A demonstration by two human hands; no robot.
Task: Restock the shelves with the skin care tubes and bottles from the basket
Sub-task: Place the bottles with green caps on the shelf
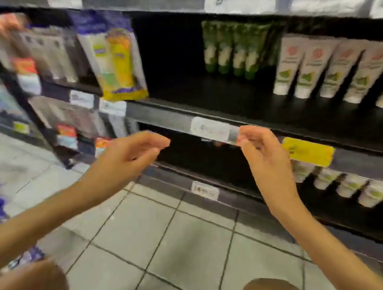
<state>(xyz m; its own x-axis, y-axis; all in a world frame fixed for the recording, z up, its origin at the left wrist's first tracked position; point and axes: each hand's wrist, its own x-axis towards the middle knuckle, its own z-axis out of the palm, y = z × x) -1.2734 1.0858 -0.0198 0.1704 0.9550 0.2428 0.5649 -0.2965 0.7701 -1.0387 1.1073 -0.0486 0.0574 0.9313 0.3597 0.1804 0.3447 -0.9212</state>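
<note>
The left hand (128,156) is hovering loosely open, holding nothing; the right hand (266,156) is hanging curled at the shelf edge (212,127), its grip too blurred to tell.

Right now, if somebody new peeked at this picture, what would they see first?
Two bare hands come first: the left hand and right hand reach out in the middle, in front of the grey shelf edge, and seem to hold nothing. Next come the green tubes on the shelf above, with white tubes to their right. A bright yellow tag sits on the shelf edge beside the right hand.
</note>
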